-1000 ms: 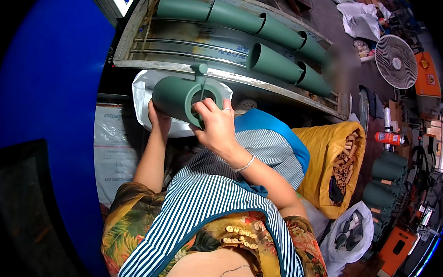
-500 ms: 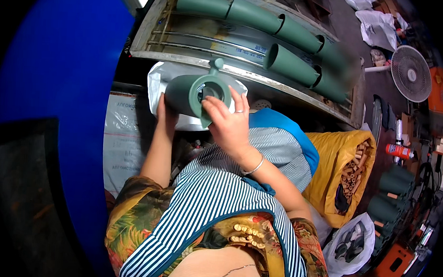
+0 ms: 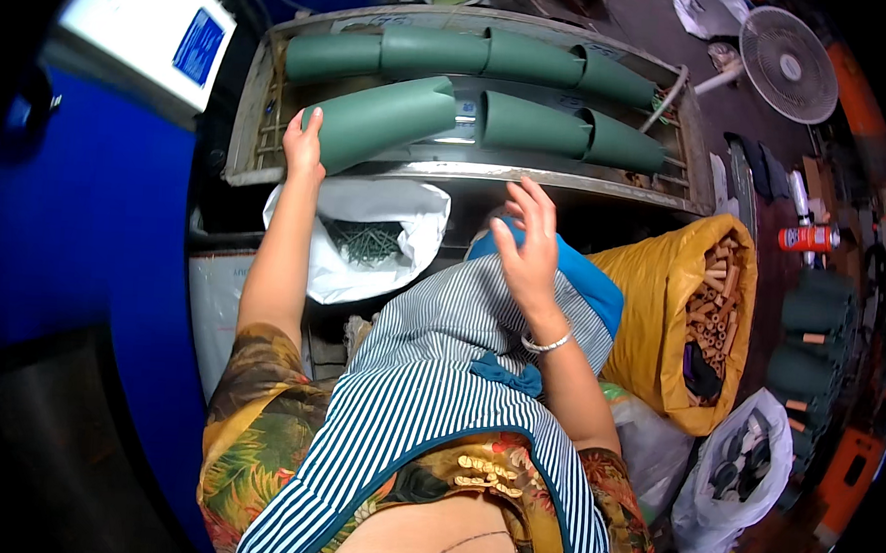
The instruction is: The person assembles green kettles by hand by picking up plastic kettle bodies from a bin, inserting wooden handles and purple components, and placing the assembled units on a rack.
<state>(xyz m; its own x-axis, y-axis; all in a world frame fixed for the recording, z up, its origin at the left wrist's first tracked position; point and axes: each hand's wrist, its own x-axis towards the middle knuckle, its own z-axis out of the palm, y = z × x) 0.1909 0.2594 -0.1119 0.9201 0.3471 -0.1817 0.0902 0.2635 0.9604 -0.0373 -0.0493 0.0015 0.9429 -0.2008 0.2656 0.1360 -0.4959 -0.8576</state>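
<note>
My left hand [image 3: 304,147] grips the left end of a green tapered plastic vessel [image 3: 381,123], thumb along its end. The vessel lies tilted over the front left part of a metal-edged tray [image 3: 558,182], its notched right end toward similar green vessels [image 3: 533,124] in the front row. My right hand [image 3: 530,246] is in front of the tray, fingers apart and holding nothing. Below my left hand, a white bag [image 3: 421,210] gapes around thin green plastic scraps [image 3: 367,242].
Another row of green vessels [image 3: 435,51] fills the tray's back. A yellow sack [image 3: 653,278] of short brown tubes stands at right, beside a white bag [image 3: 780,444] of dark pieces. A white fan [image 3: 790,66] is far right; a blue machine [image 3: 117,179] borders the left.
My left hand has carried the green vessel from above the white bag up to the tray. My right hand has let go of its rim and moved right. The view has shifted.
</note>
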